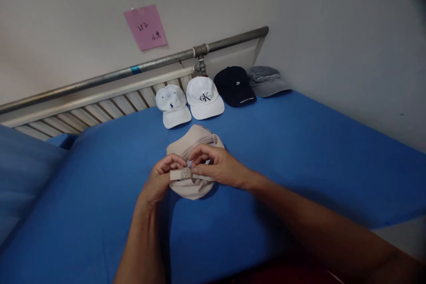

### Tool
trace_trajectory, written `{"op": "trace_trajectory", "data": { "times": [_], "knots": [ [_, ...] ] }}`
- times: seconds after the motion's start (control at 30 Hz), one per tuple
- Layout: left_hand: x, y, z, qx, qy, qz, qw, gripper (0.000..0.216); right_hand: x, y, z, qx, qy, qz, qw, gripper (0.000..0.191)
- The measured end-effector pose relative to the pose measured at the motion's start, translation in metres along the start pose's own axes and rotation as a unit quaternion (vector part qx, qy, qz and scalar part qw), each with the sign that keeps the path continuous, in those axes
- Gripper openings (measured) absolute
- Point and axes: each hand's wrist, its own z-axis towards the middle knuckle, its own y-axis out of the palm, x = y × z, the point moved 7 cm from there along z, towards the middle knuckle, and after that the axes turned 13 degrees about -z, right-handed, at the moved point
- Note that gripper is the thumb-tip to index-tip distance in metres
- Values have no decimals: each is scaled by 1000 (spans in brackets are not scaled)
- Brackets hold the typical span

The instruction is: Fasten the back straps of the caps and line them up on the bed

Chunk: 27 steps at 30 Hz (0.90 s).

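A beige baseball cap [190, 190] lies on the blue-covered table in front of me, its brim pointing away and its inside partly facing up. Across its near side runs the back strap with a metal buckle [185, 173]. My left hand [162, 176] pinches the strap's left part, thumb in front and fingers behind. From the right, my right hand [216, 164] grips the strap beside the buckle between thumb and fingers. The fingertips hide part of the strap and the cap's opening.
Behind the beige cap stand a white cap with a small dark logo [173, 107], a white CK cap [205, 97], a black cap [234, 86] and a grey cap [268, 82]. A radiator [100, 113] and metal pipe [100, 76] run along the wall, below a pink note [145, 27].
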Motion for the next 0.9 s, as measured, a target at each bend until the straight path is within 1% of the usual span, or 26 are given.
{"op": "trace_trajectory", "data": {
  "times": [0.1, 0.27, 0.33, 0.4, 0.53, 0.7, 0.9],
  "knots": [
    [0, 0, 0, 1, 0, 8, 1000, 23, -2, 0, 0, 14, -11, -13, 1000, 13],
    [5, -3, -2, 24, 31, 8, 999, 21, -7, -3, -3, -8, 8, -38, 999, 22],
    [5, -3, -2, 28, 30, 9, 999, 21, -6, -3, -4, -14, 25, -29, 999, 23],
    [3, -3, -2, 24, 23, 13, 999, 21, -4, -2, -4, -16, 34, -12, 999, 22],
    [3, -2, -2, 11, 26, 16, 999, 23, -2, 0, -3, -13, 26, 4, 1000, 19],
    [3, -2, -2, 9, 28, 21, 999, 23, -1, 0, -3, -27, 31, 52, 998, 20],
    [2, 1, -2, -11, 33, 29, 999, 26, -5, 4, -2, -34, 15, 30, 999, 14]
  ]
}}
